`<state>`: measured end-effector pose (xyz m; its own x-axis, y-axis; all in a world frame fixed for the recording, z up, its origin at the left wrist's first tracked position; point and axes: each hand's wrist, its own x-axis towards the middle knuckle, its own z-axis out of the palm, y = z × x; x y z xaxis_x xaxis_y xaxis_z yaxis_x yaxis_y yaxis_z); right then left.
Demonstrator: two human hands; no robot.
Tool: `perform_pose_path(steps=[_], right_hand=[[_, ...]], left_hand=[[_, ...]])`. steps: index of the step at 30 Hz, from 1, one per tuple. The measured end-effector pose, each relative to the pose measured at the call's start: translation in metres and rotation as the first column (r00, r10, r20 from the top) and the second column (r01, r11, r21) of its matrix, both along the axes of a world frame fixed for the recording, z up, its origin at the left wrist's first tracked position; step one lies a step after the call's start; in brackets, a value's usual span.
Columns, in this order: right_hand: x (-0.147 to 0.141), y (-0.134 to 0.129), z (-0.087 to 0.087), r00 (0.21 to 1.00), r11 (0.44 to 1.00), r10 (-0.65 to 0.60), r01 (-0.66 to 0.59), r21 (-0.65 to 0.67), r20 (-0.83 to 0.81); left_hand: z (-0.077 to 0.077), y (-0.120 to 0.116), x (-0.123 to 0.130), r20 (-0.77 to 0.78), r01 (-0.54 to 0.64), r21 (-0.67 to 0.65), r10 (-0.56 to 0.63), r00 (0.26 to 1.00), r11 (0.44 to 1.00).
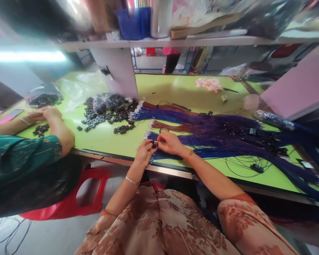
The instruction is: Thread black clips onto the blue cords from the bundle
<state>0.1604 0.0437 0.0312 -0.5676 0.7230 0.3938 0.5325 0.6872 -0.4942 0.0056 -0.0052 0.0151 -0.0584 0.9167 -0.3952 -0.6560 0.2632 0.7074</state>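
My left hand (143,153) is closed on a small black connector housing (154,144) near the table's front edge. Close beside it, my right hand (171,142) pinches what looks like the end of a thin wire, right at the housing; the fingers mostly hide it. Under and behind my hands lie bundles of blue wires (172,118) and brown wires (172,126), with pale metal ends (138,109) pointing left. A heap of black housings (95,117) spreads to the left, with a smaller group (123,129) nearer my hands.
A co-worker's hands (49,112) are at the table's left, by a small pile of black parts (41,130). A shelf (154,43) with a blue bin (135,23) crosses overhead. Tape roll (223,98) and fork (240,73) lie at the back right. A red stool (93,191) stands below left.
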Motion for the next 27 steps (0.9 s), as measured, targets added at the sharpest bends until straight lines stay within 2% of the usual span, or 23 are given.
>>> perform_pose_path(steps=[8, 13, 20, 24, 27], right_hand=[[-0.002, -0.001, -0.004, 0.999, 0.998, -0.002, -0.001, 0.060, 0.040], [-0.005, -0.002, -0.007, 0.997, 0.998, 0.015, -0.020, 0.059, 0.082], [-0.002, -0.005, -0.006, 0.988, 0.998, -0.006, -0.004, 0.066, 0.156], [-0.005, -0.005, -0.011, 0.983, 0.997, -0.028, 0.015, 0.075, 0.179], [-0.003, -0.006, -0.008, 0.986, 0.998, -0.026, 0.016, 0.061, 0.165]], left_hand=[[-0.003, 0.001, 0.000, -0.030, 0.017, 0.007, -0.017, 0.999, 1.000], [-0.007, 0.000, 0.002, -0.129, 0.023, 0.017, -0.020, 0.991, 1.000], [-0.004, -0.001, 0.004, -0.131, -0.005, 0.014, 0.007, 0.991, 1.000], [-0.006, -0.002, 0.006, -0.183, -0.001, 0.002, 0.002, 0.983, 1.000], [-0.008, -0.003, 0.008, -0.180, -0.001, 0.004, 0.002, 0.984, 1.000]])
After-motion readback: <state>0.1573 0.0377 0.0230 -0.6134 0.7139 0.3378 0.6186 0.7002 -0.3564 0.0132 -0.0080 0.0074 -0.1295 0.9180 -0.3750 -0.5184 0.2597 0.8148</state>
